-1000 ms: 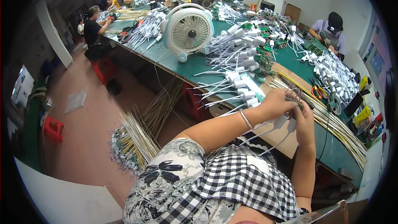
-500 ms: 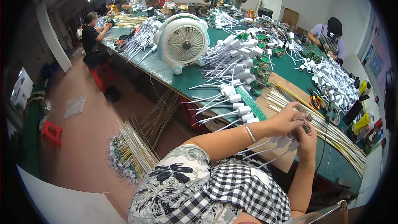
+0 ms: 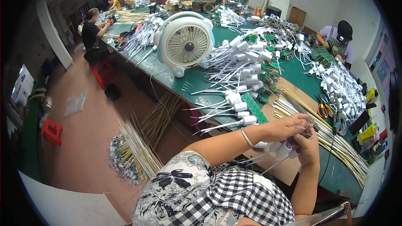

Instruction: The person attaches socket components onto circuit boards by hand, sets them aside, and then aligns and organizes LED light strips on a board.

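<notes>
My left hand [image 3: 289, 126], with a silver bangle on its wrist, pinches thin wires at a small green circuit board held over the table's near edge. My right hand [image 3: 307, 146] grips the same piece from below, along with white plastic tube-shaped parts [image 3: 281, 148] whose white wires hang down toward my lap. A heap of similar white tube parts with wires [image 3: 240, 65] lies on the green table [image 3: 188, 83] just ahead. Bundles of long yellow-white wires [image 3: 335, 142] lie to the right of my hands.
A white and pale blue desk fan [image 3: 185, 42] stands on the table. Red-handled pliers [image 3: 322, 109] and green circuit boards [image 3: 255, 109] lie nearby. Wire bundles [image 3: 134, 152] rest on the floor at left, by red stools [image 3: 52, 130]. Other people work around the table.
Both hands have shifted slightly lower and nearer to me with the piece still held; the view has tilted a little.
</notes>
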`<state>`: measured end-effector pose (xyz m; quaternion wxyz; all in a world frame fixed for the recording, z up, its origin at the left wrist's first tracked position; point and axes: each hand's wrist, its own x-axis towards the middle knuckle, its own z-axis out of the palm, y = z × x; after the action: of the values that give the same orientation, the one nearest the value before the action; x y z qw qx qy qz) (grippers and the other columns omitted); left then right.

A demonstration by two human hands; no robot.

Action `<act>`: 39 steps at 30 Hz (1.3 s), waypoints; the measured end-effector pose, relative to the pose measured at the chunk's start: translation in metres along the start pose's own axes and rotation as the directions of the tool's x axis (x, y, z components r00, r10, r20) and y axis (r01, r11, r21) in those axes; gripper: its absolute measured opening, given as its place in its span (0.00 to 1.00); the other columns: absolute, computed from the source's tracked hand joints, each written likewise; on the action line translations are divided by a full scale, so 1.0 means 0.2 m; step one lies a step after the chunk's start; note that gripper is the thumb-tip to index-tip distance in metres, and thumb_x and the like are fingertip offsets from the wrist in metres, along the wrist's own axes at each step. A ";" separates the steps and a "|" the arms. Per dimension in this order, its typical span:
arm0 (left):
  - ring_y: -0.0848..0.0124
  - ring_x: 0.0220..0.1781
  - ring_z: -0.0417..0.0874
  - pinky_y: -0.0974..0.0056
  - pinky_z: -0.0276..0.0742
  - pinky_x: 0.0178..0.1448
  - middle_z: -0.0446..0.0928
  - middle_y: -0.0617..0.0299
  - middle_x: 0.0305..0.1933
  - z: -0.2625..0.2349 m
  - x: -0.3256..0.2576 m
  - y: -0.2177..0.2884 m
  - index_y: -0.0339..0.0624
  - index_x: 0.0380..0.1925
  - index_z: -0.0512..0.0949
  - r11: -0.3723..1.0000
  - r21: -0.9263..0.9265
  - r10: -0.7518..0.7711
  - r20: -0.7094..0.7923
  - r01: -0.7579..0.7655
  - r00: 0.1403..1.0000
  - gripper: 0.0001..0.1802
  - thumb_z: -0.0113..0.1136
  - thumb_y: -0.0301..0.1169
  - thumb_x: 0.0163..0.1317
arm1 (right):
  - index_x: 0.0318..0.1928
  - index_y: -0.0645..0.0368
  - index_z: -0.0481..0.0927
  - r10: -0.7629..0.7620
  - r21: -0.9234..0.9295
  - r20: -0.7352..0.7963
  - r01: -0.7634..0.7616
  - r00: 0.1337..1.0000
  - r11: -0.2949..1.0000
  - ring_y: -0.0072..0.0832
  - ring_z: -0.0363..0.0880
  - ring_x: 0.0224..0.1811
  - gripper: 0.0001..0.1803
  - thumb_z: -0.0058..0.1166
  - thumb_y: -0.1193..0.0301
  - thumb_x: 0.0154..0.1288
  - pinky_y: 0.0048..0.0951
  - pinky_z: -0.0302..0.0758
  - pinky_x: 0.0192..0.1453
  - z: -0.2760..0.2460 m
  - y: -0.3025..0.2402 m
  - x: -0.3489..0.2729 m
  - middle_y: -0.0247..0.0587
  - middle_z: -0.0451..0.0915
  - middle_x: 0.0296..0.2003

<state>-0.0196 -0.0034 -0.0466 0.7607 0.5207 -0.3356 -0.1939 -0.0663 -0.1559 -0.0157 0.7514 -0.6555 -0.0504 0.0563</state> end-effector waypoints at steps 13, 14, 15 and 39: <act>0.50 0.35 0.83 0.55 0.79 0.38 0.81 0.44 0.33 -0.38 0.29 0.98 0.35 0.37 0.79 -0.073 0.968 0.762 0.210 -0.240 0.612 0.09 0.50 0.23 0.61 | 0.37 0.67 0.80 -0.544 0.146 0.070 0.530 0.837 0.835 0.14 0.74 0.23 0.09 0.59 0.72 0.62 0.16 0.69 0.24 0.54 -0.55 0.69 0.32 0.78 0.24; 0.50 0.34 0.83 0.55 0.79 0.38 0.81 0.45 0.33 -0.44 0.38 1.05 0.36 0.37 0.79 -0.044 0.984 0.725 0.151 -0.174 0.671 0.09 0.50 0.25 0.61 | 0.36 0.67 0.80 -0.588 0.261 0.042 0.559 0.808 0.787 0.14 0.73 0.22 0.08 0.58 0.73 0.61 0.17 0.68 0.24 0.58 -0.60 0.79 0.32 0.79 0.24; 0.50 0.34 0.83 0.54 0.79 0.39 0.81 0.46 0.32 -0.48 0.44 1.13 0.37 0.37 0.80 -0.022 0.994 0.682 0.091 -0.104 0.726 0.09 0.51 0.27 0.61 | 0.43 0.67 0.78 -0.608 0.311 0.059 0.564 0.792 0.765 0.20 0.80 0.28 0.12 0.61 0.75 0.60 0.20 0.75 0.30 0.58 -0.63 0.91 0.38 0.81 0.31; 0.51 0.64 0.71 0.58 0.66 0.65 0.70 0.41 0.62 -1.63 0.94 0.55 0.38 0.65 0.62 0.346 0.891 -0.165 -0.249 0.293 0.954 0.40 0.58 0.53 0.60 | 0.69 0.60 0.57 -0.803 -0.661 -0.379 0.473 0.461 0.583 0.53 0.51 0.72 0.38 0.54 0.65 0.58 0.48 0.48 0.74 0.67 0.06 1.54 0.60 0.54 0.69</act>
<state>0.3380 0.1342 0.0372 0.3262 0.9060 -0.2655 -0.0489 0.2177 0.0238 -0.0087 0.4986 -0.7177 -0.0508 -0.4835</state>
